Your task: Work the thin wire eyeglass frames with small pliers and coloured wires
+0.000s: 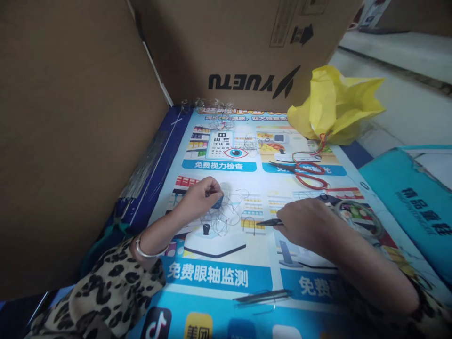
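My left hand (203, 197) is closed in a pinch at the upper left of a loose tangle of thin wire (224, 216), bent into loops. My right hand (305, 226) is wrapped round dark, pointed pliers (270, 222), their tapered jaws facing left; the handles are hidden in the palm. Close to the jaw tips is a thin bent wire (249, 219); whether they grip it I cannot tell. Red-handled scissors (310, 175) lie beyond my right hand, blades pointing left. Nearer to me are several short straight wires (263, 296) in a small bundle.
Cardboard walls (226, 52) stand at the back and left. A yellow bag (332, 106) sits back right, a teal box (409, 193) at right. Long wires (144, 169) and a green-handled tool (118, 223) lie left. More wire shapes (222, 117) rest at the back; a wire coil (360, 219) lies right.
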`<action>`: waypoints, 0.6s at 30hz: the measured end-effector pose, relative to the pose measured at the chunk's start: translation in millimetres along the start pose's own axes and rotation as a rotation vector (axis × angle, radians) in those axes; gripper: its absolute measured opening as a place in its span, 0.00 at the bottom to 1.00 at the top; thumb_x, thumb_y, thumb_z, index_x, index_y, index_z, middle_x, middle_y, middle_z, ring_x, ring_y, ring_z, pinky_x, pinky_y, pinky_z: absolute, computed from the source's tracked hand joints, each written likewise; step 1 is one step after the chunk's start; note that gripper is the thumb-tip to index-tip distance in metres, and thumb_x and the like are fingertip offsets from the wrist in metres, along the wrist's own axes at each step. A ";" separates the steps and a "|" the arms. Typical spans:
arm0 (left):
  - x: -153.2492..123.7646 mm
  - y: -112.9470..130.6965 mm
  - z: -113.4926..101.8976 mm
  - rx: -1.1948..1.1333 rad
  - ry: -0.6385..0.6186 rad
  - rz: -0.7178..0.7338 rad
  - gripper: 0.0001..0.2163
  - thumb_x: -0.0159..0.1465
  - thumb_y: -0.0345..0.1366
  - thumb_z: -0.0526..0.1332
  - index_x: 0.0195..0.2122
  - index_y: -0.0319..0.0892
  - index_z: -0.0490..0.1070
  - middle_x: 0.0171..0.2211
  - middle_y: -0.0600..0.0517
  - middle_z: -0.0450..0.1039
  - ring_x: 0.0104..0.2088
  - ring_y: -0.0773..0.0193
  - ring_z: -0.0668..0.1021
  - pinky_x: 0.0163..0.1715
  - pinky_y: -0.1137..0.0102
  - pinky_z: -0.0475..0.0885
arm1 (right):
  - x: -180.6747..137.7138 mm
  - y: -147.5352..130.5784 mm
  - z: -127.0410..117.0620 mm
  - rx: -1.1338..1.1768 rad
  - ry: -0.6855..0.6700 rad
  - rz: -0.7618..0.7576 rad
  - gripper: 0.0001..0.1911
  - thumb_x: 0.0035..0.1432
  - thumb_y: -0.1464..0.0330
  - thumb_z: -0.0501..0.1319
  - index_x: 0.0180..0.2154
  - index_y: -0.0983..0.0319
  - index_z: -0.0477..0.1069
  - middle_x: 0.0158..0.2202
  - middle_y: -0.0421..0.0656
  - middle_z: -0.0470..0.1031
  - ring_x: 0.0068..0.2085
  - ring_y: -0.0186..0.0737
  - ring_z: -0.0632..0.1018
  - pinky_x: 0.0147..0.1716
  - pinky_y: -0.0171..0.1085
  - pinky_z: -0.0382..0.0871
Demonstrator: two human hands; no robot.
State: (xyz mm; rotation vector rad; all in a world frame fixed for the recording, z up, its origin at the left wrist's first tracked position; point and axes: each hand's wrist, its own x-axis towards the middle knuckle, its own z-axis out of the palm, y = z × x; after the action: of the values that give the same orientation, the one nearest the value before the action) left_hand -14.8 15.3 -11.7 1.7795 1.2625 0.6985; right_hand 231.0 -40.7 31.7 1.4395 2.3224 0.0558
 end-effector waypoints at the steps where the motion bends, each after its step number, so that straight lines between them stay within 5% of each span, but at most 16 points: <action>1: 0.1 -0.9 0.2 0.004 0.000 0.003 0.02 0.57 0.33 0.57 0.29 0.41 0.65 0.28 0.54 0.70 0.29 0.68 0.71 0.29 0.72 0.64 | 0.5 -0.5 -0.9 0.006 -0.006 0.007 0.14 0.55 0.62 0.56 0.30 0.63 0.76 0.30 0.51 0.78 0.30 0.50 0.78 0.25 0.39 0.61; 18: 0.0 -6.2 3.0 0.021 0.001 0.055 0.00 0.57 0.31 0.55 0.29 0.41 0.64 0.36 0.52 0.72 0.39 0.65 0.74 0.39 0.69 0.66 | -3.4 -20.2 -12.3 -0.031 -0.014 0.005 0.13 0.52 0.80 0.53 0.28 0.64 0.75 0.27 0.51 0.77 0.28 0.47 0.77 0.22 0.36 0.57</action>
State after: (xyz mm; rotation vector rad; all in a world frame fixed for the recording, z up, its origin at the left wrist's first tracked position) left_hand -15.3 15.4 -18.6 1.8366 1.2304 0.7198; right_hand 210.7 -50.9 39.2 1.4265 2.2966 0.0821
